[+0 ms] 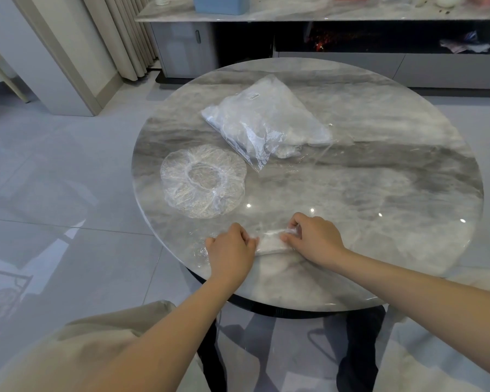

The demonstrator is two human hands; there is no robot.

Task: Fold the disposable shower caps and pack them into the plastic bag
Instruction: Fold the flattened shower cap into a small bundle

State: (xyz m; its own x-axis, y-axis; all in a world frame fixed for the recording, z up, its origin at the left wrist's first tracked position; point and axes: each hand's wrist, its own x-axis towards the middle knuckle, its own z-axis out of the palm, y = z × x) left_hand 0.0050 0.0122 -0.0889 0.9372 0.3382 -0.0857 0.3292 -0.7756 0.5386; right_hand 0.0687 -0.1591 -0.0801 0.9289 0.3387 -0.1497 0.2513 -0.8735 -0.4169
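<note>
Two hands work at the near edge of a round marble surface [379,179], both on one folded shower cap [269,241] that lies as a narrow crumpled strip between them. Left hand [231,244]: fingers curled over the left end of the strip, grip clenched on the film; a loose bit of clear plastic shows just left of the knuckles. Right hand [313,236]: thumb and fingertips pinching the right end of the same strip, which rests on the surface. A second shower cap [203,181], unfolded, lies flat and round at the left of the surface, its elastic opening facing up, well apart from the hands. The plastic bag [266,123] lies beyond it toward the far side, set at a slant, holding white folded material; its near corner comes just beside the open cap's far right rim. A low cabinet [323,66] stands beyond the surface, and pale curtains [119,32] hang at far left
</note>
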